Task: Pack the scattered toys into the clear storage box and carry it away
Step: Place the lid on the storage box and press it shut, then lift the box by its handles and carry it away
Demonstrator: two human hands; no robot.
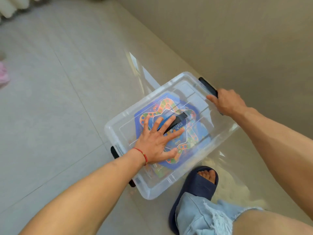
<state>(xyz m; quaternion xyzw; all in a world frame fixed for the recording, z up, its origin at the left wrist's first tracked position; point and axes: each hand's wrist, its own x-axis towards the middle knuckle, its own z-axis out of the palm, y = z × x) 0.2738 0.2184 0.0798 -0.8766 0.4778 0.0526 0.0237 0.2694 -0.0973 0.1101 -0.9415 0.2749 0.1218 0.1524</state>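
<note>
The clear storage box (123,122) sits on the floor beside a beige wall, with its transparent lid on. A blue game board (194,133) with a coloured path shows through the lid. My left hand (157,141) lies flat on the lid, fingers spread over the black centre handle (180,120). At the box's far end my right hand (227,101) is closed over the black side latch (207,86). Another black latch (114,152) sits at the near left end.
My foot in a dark blue slipper (196,189) stands close to the box's near right corner. The beige wall (237,39) runs along the right. A pink object (4,73) lies at the far left edge, blurred. Grey tiled floor (59,99) stretches to the left.
</note>
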